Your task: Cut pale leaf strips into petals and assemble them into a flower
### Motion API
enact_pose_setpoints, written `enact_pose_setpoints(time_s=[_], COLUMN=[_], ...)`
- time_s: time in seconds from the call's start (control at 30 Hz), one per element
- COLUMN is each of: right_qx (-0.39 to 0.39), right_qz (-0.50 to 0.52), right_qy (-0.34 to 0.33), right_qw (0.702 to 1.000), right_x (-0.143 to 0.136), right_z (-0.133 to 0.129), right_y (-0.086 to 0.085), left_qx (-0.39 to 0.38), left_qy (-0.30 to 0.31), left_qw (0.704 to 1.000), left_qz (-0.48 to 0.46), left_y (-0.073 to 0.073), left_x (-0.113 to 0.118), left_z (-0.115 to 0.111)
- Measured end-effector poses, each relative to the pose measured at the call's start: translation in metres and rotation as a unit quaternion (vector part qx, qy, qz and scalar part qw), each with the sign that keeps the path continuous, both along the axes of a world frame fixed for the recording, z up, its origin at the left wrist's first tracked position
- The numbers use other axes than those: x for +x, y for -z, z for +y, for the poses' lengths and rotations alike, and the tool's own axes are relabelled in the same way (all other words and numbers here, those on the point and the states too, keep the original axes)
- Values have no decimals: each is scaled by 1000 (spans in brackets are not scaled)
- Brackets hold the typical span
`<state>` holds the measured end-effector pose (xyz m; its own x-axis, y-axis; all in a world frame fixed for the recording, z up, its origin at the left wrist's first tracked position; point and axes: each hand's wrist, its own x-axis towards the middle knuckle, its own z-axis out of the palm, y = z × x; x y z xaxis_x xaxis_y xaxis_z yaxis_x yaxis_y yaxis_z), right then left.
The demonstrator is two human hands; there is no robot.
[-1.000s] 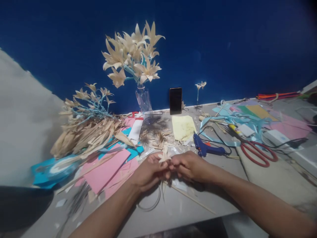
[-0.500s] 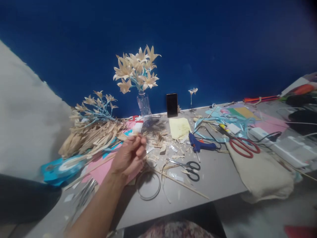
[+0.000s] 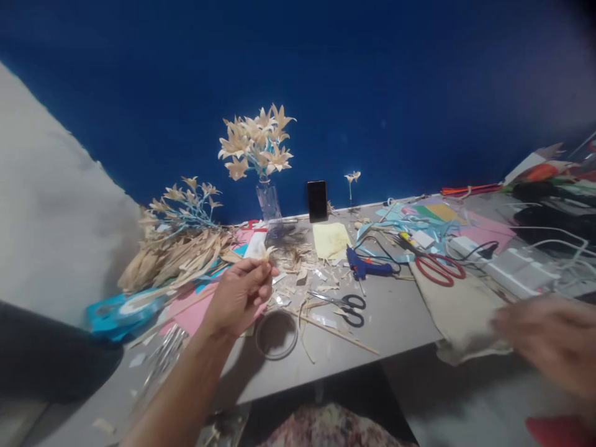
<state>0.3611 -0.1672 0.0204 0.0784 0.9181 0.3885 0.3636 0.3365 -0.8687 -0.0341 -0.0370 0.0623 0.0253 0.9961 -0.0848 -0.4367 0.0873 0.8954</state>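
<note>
My left hand (image 3: 242,295) pinches a small cream flower (image 3: 265,251) between thumb and fingers, above the littered middle of the table. At the right edge my right hand (image 3: 549,338) is smeared by motion over the front of a beige cloth (image 3: 459,304); its fingers cannot be made out. A ring of tape (image 3: 276,356) lies just below my left hand. Black-handled scissors (image 3: 352,310) rest to its right, near a blue glue gun (image 3: 370,267). Behind stands a clear bottle (image 3: 269,202) holding a bunch of cream flowers (image 3: 256,139).
Dried husks (image 3: 172,257) and blue-stemmed flowers lie at the left. A phone (image 3: 317,200) leans on the blue wall. Red-handled scissors (image 3: 440,270) lie on the cloth, beside a white power strip (image 3: 493,267) with cables. Scraps and a thin stick cover the middle.
My right hand has come into view at the right edge. The flower in my left hand now shows more clearly above the fingertips. The view has shifted slightly to the right.
</note>
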Motion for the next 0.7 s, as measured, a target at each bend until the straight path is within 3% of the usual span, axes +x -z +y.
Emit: enact_pose_setpoints(time_s=[0.03, 0.07, 0.1, 0.13, 0.23, 0.3, 0.47, 0.57, 0.7], right_qx=[-20, -69, -92, -77, -18, 10, 2, 8, 83], right_qz=[-16, -73, -131, -167, -232, -243, -198, -157, -180], right_qy=[-58, -219, -313, -362, -425, -438, -406, -392, -339], right_qw=[998, 970, 936, 914, 875, 866, 892, 907, 920], right_x=[-18, -37, -57, -77, -124, -142, -167, -178, -182], right_z=[13, 26, 39, 50, 80, 102, 160, 178, 179], right_y=[-1, -1, -2, -3, -11, -18, -21, -3, 26], left_qx=[-3, -7, -11, -14, -11, -4, 6, -19, -34], left_qy=[7, 13, 19, 24, 27, 25, 12, -4, -9], left_qw=[1000, 1000, 1000, 999, 999, 999, 998, 995, 990], left_qz=[5, 10, 15, 19, 28, 29, 58, 100, 134], left_y=[2, 4, 7, 10, 20, 27, 50, 61, 66], left_x=[3, 6, 8, 9, 12, 12, 13, 14, 13], left_z=[1, 3, 6, 9, 19, 26, 36, 35, 31])
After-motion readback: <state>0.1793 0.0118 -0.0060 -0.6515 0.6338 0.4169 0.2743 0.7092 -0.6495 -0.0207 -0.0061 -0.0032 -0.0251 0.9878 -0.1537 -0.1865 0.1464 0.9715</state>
